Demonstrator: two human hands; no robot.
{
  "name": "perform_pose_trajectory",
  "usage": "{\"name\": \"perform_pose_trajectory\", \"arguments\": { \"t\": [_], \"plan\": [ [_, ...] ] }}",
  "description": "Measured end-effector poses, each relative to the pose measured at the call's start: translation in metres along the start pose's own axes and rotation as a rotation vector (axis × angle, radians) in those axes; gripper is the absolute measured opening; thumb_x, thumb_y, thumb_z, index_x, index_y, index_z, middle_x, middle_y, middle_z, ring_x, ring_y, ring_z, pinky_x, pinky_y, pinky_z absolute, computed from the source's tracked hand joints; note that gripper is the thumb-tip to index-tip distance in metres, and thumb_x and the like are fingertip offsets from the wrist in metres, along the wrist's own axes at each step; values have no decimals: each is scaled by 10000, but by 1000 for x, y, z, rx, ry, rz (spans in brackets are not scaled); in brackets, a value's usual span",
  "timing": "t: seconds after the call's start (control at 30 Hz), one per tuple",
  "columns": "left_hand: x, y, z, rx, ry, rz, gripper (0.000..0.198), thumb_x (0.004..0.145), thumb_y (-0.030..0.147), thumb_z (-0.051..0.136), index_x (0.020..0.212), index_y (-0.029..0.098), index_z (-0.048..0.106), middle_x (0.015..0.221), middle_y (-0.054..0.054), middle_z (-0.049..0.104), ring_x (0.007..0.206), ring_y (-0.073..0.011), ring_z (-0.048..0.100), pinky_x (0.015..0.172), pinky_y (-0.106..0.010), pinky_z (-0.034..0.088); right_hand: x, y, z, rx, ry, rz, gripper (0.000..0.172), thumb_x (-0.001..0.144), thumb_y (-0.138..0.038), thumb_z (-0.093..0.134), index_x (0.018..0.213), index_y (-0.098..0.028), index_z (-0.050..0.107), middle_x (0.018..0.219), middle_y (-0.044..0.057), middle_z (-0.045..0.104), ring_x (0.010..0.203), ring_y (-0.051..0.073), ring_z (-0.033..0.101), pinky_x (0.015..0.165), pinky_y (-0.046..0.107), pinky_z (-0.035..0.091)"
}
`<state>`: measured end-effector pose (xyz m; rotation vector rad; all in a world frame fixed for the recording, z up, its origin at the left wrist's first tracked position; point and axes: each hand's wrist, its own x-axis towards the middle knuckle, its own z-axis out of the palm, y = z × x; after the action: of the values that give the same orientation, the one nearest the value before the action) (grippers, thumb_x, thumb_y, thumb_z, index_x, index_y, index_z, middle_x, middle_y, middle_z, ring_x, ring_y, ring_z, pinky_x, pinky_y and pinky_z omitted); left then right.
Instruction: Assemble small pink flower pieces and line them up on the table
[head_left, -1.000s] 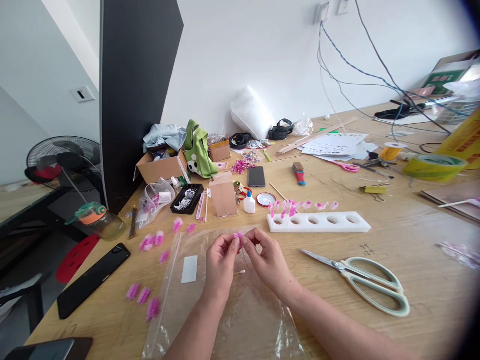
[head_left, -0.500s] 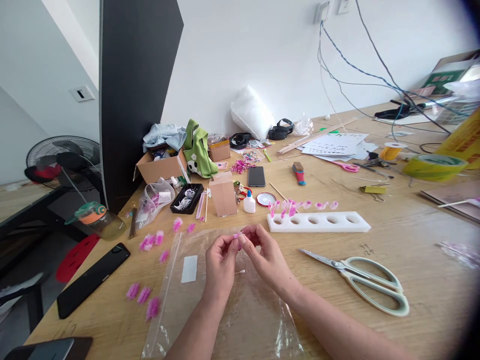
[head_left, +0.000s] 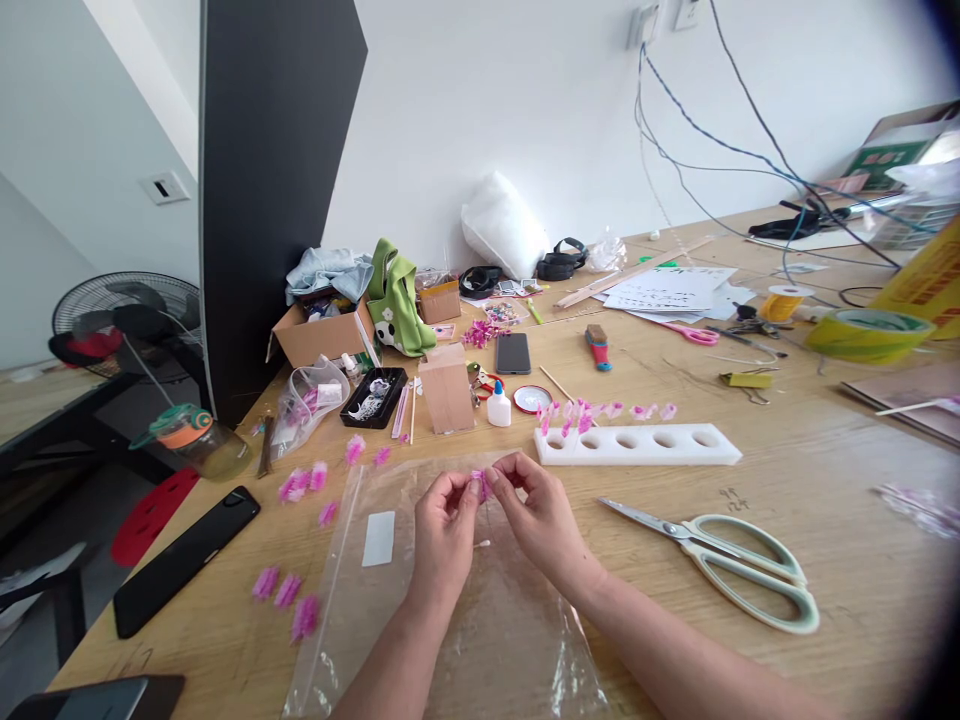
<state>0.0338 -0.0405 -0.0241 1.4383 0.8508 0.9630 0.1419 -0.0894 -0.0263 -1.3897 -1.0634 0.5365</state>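
Observation:
Both hands meet above a clear plastic bag (head_left: 360, 640) lying on the wooden table. My left hand (head_left: 444, 520) pinches a small pink petal piece (head_left: 480, 484) from the left. The fingertips of my right hand (head_left: 536, 515) close on its other side, and a thin wire hangs beneath it. A cotton swab (head_left: 482, 544) shows between the hands, and a white label (head_left: 379, 538) is on the bag. Several pink tufts (head_left: 287, 590) rest left of the bag. Pink petals on wires (head_left: 577, 414) stand at the white holder with round holes (head_left: 637, 445).
Open scissors (head_left: 705, 545) lie to the right. A black phone (head_left: 187, 560) is at the left edge. Behind the hands are a glue bottle (head_left: 499, 405), a cardboard block (head_left: 447, 388), a jar lid (head_left: 532, 399) and a black tray (head_left: 374, 397).
The fingers of my right hand have shifted slightly and moved a little apart from the left ones, so more of the pink piece shows between them.

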Motion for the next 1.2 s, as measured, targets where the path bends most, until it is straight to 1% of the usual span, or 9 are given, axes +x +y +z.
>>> {"name": "perform_pose_trajectory", "arguments": {
  "t": [0.1, 0.17, 0.3, 0.47, 0.6, 0.7, 0.83, 1.03, 1.2],
  "plan": [
    [0, 4, 0, 27, 11, 7, 326, 824, 458, 545, 720, 154, 598, 662, -9, 599, 660, -132, 541, 620, -224, 410, 1, -1, 0, -11, 0, -1, 229, 885, -328, 506, 721, -173, 541, 683, 12, 586, 636, 134, 513, 597, 239, 389],
    [0, 4, -1, 34, 26, 16, 341, 818, 479, 546, 713, 157, 586, 637, 1, 575, 628, -124, 520, 598, -221, 398, 0, -1, 0, -19, -5, -3, 232, 884, -325, 506, 712, -173, 541, 674, 9, 581, 628, 132, 507, 588, 236, 383],
    [1, 1, 0, 2, 27, 11, 282, 776, 435, 621, 782, 155, 591, 705, -11, 605, 670, -131, 554, 636, -228, 433, -2, -3, 0, -8, -29, -7, 221, 883, -311, 504, 720, -170, 554, 680, 11, 590, 639, 133, 523, 594, 234, 383],
    [2, -3, 0, -22, 30, 36, 255, 785, 397, 617, 727, 150, 594, 677, -10, 600, 668, -128, 556, 642, -226, 439, -1, -4, 0, 12, -51, 4, 226, 883, -323, 513, 723, -168, 554, 683, 12, 598, 648, 136, 537, 610, 236, 389],
    [2, -4, -1, -56, 53, 29, 252, 779, 391, 631, 714, 150, 592, 670, -6, 600, 661, -121, 547, 638, -218, 430, 0, -6, -1, 1, -79, 26, 284, 904, -378, 484, 722, -170, 549, 682, 5, 589, 632, 126, 513, 581, 227, 365],
    [3, -7, -2, -70, 81, 34, 253, 781, 390, 632, 708, 153, 587, 656, 3, 584, 648, -112, 524, 634, -212, 418, -2, -7, -1, -20, -129, 46, 341, 917, -426, 454, 712, -170, 546, 666, -5, 574, 604, 116, 478, 556, 224, 344],
    [4, -10, -3, -55, 91, 24, 255, 785, 399, 624, 723, 153, 592, 665, 1, 579, 652, -114, 506, 639, -216, 419, -2, -6, 0, -68, -181, 57, 320, 909, -408, 478, 730, -162, 578, 675, -1, 590, 608, 115, 478, 555, 223, 340],
    [4, -10, -3, -72, 83, -17, 276, 765, 425, 634, 736, 151, 608, 686, -14, 597, 660, -124, 519, 645, -223, 424, -2, -6, 1, -55, -160, 30, 323, 904, -385, 487, 689, -160, 571, 663, 13, 598, 611, 124, 491, 555, 231, 348],
    [2, -4, -1, -85, 61, -45, 333, 790, 477, 587, 746, 147, 595, 680, -17, 577, 659, -128, 523, 627, -228, 424, -1, -7, 1, -44, -135, 35, 326, 903, -400, 479, 687, -171, 562, 658, 20, 604, 605, 133, 505, 555, 238, 355]
  ]
}}
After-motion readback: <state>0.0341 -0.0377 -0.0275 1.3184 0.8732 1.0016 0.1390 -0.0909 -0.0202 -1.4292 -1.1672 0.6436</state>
